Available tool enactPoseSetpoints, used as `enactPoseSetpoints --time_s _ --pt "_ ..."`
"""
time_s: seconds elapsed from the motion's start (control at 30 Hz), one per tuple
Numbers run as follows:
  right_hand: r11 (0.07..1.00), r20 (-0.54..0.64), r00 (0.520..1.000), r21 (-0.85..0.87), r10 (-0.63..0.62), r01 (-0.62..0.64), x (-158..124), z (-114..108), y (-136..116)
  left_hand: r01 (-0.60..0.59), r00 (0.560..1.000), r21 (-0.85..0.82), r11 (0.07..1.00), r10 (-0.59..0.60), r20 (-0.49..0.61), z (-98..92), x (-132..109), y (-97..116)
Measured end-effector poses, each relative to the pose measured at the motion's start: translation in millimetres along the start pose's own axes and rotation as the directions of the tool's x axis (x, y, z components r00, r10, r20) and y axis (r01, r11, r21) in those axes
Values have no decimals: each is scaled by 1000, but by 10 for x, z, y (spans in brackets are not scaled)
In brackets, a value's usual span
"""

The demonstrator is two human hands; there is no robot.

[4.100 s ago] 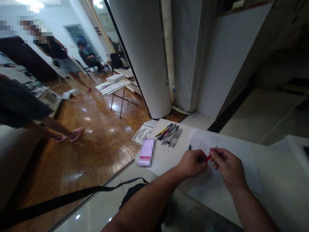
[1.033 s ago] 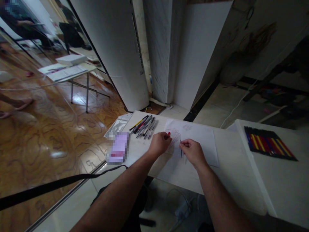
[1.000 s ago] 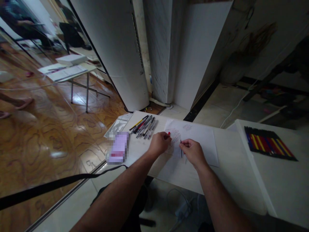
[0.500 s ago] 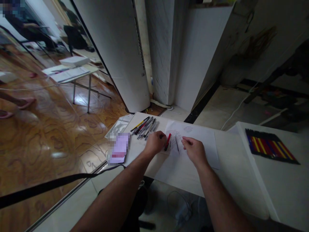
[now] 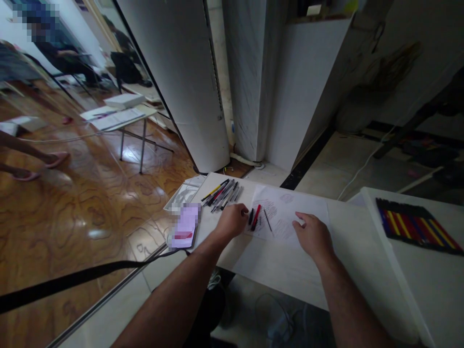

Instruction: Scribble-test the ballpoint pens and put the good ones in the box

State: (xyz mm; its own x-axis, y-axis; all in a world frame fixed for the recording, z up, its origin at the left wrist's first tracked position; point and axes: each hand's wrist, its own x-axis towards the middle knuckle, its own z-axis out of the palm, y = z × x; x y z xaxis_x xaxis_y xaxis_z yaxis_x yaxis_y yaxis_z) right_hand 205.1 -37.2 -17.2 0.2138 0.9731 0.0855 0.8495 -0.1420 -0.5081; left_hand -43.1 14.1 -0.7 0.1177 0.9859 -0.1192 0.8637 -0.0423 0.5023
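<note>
A white sheet of paper point(image 5: 308, 205) with scribbled patches lies on the narrow white table. On it rest a red pen point(image 5: 256, 217), a short black pen-like piece point(image 5: 251, 216) and a thin dark stick point(image 5: 267, 220) like a pen refill. My left hand point(image 5: 234, 223) is at the paper's left edge, fingers curled, right beside the black piece; whatever it may hold is hidden. Over the right part of the sheet, my right hand point(image 5: 314, 236) has thumb and forefinger apart with nothing between them. Several pens point(image 5: 223, 193) lie in a loose pile beyond my left hand.
A phone point(image 5: 186, 224) lies at the table's left edge. To the right, a raised white surface point(image 5: 416, 290) carries a set of coloured pens point(image 5: 416, 224). A black strap point(image 5: 108, 268) crosses the lower left. People are beyond the floor at left.
My right hand has moved right, away from the thin dark stick, and its thumb and forefinger have spread. The left hand stays curled near the red pen. The view has shifted slightly.
</note>
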Motion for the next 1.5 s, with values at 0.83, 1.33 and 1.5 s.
enactPoseSetpoints --time_s 0.83,1.33,1.5 --pt "986 95 991 -125 -96 108 -42 110 89 -34 997 36 999 32 67 -14 -31 6" --pt "968 72 985 -188 -156 167 -34 208 205 -48 997 56 997 45 68 12 -57 -23" --pt "968 60 984 -179 -166 175 -27 233 242 -25 997 70 997 20 79 16 -56 -18"
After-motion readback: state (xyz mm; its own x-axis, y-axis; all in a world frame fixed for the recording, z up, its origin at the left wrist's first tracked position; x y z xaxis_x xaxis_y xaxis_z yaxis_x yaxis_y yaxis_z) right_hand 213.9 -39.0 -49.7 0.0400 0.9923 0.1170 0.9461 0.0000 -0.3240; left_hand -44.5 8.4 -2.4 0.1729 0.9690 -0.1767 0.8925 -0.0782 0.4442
